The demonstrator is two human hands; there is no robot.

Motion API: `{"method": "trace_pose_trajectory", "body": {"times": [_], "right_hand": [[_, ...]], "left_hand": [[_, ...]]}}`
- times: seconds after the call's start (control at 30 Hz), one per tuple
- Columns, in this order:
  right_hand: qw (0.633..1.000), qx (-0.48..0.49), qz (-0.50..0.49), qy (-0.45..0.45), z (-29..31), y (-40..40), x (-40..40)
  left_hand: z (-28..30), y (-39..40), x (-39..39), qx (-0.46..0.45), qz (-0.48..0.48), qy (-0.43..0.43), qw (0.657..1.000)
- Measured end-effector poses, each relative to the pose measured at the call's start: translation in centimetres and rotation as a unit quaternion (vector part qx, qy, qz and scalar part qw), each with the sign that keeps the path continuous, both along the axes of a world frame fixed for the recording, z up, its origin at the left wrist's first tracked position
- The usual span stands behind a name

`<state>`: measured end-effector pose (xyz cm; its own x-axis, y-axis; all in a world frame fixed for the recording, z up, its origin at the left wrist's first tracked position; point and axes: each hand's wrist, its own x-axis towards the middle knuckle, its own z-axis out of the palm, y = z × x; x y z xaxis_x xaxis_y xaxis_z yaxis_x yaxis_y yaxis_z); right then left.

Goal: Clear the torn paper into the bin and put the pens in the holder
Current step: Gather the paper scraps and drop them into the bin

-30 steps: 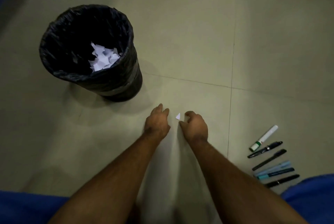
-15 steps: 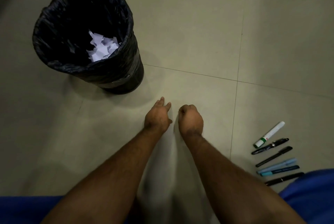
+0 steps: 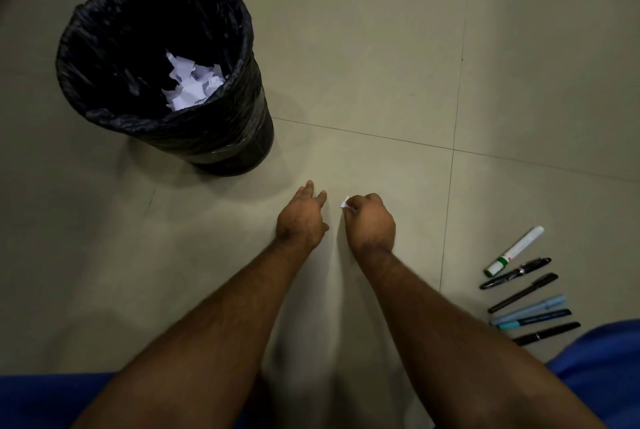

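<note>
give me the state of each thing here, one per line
bin: upright, open, bag-lined
torn paper: heaped inside the bin
paper scrap: pinched in the right hand's fingertips
right hand: closed on the scrap, low over the floor
left hand: empty, fingers loosely extended
marker: capped, lying on the floor
five pens: lying side by side beside the marker
</note>
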<state>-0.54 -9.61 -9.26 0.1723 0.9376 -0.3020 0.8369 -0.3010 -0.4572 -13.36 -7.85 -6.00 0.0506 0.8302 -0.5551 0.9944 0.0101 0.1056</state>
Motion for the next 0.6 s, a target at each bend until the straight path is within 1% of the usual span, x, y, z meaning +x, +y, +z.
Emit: {"method": "trace_pose_trajectory", "body": {"times": [0.17, 0.3, 0.47, 0.6], "right_hand": [[0.997, 0.016, 0.036, -0.060, -0.3, 0.4, 0.0], [0.992, 0.054, 0.051, -0.097, -0.9, 0.0, -0.3], [0.990, 0.111, 0.035, -0.081, -1.8, -0.8, -0.2], [0.990, 0.128, 0.031, -0.059, -1.6, -1.3, 0.0]], "left_hand": [[-0.1, 0.1, -0.1, 0.001, 0.001, -0.005, 1.000], [-0.3, 0.0, -0.3, 0.003, 0.006, -0.017, 1.000], [-0.3, 0.0, -0.3, 0.000, 0.002, -0.015, 1.000], [-0.3, 0.0, -0.3, -0.001, -0.005, -0.008, 1.000]]}}
